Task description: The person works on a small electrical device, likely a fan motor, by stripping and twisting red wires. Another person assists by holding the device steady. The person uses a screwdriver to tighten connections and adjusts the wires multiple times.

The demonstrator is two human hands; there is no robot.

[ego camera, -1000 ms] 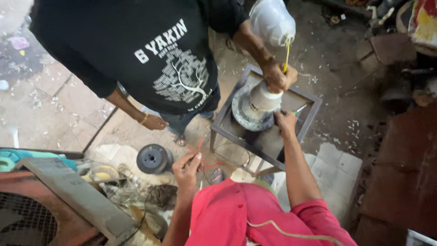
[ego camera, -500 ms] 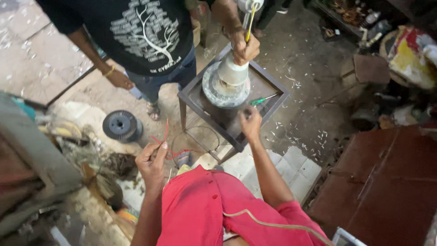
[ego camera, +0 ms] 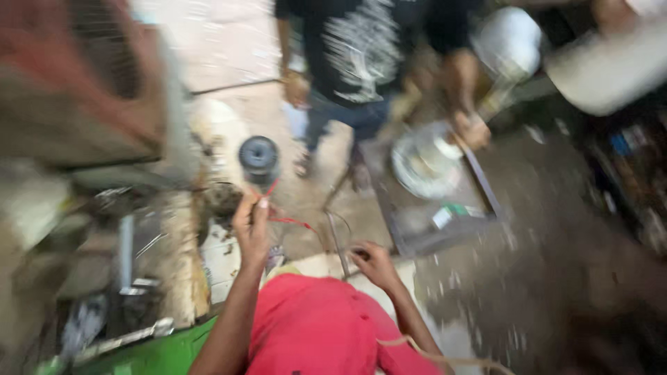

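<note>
The left hand [ego camera: 251, 223] is raised, fingers pinched on a red wire [ego camera: 290, 221]. The right hand [ego camera: 373, 262] curls low near the stool [ego camera: 479, 186] leg — its grip, through blur, unreadable — bare floor [ego camera: 556, 278] right.

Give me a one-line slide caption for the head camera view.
Blurred workshop: left hand pinches red wire, right hand beside metal stand.

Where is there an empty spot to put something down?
The picture is blurred, so roughly: bare dark ground lies right of the square metal stand. Pale floor between the stand and the round black spool looks open. The left side, with metal scrap, is crowded.
</note>
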